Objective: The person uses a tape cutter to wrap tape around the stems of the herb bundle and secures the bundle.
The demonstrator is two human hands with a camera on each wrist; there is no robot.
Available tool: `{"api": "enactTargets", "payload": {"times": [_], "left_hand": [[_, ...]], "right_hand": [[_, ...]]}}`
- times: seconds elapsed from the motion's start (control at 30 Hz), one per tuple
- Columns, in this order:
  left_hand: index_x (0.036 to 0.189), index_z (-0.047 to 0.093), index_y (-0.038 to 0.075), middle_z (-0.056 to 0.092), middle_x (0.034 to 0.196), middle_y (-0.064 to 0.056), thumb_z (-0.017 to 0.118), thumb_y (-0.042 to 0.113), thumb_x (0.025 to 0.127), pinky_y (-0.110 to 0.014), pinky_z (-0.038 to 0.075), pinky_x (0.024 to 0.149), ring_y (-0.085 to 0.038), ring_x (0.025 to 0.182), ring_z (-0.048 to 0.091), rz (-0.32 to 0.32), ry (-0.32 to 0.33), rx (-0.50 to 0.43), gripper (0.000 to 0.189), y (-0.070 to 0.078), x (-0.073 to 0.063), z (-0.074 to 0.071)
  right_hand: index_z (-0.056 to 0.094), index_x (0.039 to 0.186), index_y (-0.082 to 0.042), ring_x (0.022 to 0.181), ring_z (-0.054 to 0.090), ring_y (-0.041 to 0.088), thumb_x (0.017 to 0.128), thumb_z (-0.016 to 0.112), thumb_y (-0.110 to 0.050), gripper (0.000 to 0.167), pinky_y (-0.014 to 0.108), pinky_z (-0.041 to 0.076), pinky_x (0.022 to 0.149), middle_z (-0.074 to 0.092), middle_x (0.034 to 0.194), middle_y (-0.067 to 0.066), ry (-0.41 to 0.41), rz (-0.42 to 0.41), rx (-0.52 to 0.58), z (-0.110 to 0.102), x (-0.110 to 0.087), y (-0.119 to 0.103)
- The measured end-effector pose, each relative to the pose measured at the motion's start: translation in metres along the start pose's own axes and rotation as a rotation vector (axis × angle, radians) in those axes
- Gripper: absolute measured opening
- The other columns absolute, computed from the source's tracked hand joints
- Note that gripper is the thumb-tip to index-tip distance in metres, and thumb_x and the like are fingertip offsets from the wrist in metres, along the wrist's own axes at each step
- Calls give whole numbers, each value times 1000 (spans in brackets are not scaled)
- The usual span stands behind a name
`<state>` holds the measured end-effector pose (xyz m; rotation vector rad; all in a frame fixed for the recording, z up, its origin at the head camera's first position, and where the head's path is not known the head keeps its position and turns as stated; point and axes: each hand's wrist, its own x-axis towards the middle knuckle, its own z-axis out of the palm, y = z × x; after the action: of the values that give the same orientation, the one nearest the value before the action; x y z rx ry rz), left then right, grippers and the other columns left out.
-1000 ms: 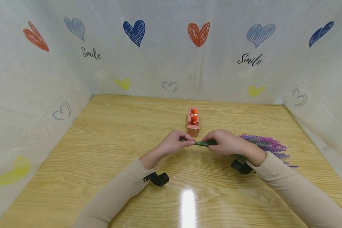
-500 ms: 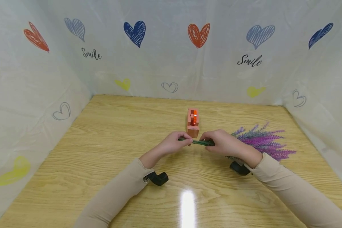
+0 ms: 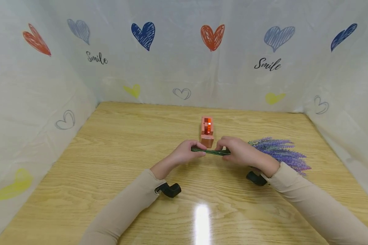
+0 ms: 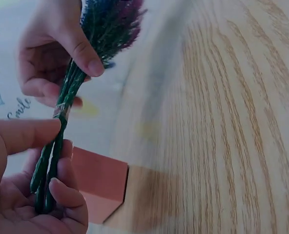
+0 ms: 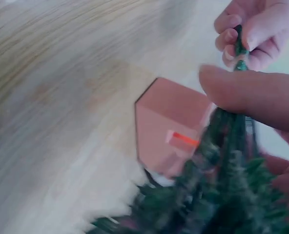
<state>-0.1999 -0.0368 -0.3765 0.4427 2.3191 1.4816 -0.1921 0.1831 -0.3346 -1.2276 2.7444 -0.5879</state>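
A bunch of artificial lavender (image 3: 279, 153) lies across both hands, its purple heads to the right and its green stems (image 3: 215, 152) to the left. My left hand (image 3: 187, 152) pinches the stem ends between thumb and fingers. Further up the stems, my right hand (image 3: 240, 152) grips the bunch just below the flower heads. A band of clear tape (image 4: 61, 111) wraps the stems between the hands in the left wrist view. Just beyond the stems stands a pink tape dispenser (image 3: 207, 141) with an orange-red roll (image 3: 209, 126). The right forearm hides part of the flowers.
The wooden table (image 3: 125, 136) spreads around the hands, with a bright glare streak near its front. White curtain walls (image 3: 178, 68) printed with hearts close off the back and sides. Black wrist mounts (image 3: 171, 190) stick out from the sleeves.
The lavender bunch has turned about its stems: the magenta heads that showed have given way to mostly blue-violet ones. Both hands keep hold and have shifted slightly left.
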Motion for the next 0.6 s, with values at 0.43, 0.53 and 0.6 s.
{"api": "enactTargets", "payload": {"times": [0.43,0.53,0.6], "left_hand": [[95,66,6,62,92,-4,60,17,93,-26,41,67,-17,81,51,10,7,0,12,-1,-1,0],[95,66,7,62,93,-1,61,16,92,-28,43,72,-16,85,52,10,22,21,11,-3,1,-1],[96,66,7,62,94,-1,61,15,92,-29,44,73,-16,87,53,5,28,28,10,-5,2,-1]], "right_hand": [[63,98,-9,77,58,13,80,69,2,22,32,48,66,63,89,0,17,-13,40,7,5,11],[64,105,-6,70,55,9,82,64,-1,24,31,45,62,65,93,2,-54,39,46,4,4,13],[65,107,-4,71,56,8,82,63,-1,25,30,45,62,66,96,3,-77,50,34,2,3,13]]}}
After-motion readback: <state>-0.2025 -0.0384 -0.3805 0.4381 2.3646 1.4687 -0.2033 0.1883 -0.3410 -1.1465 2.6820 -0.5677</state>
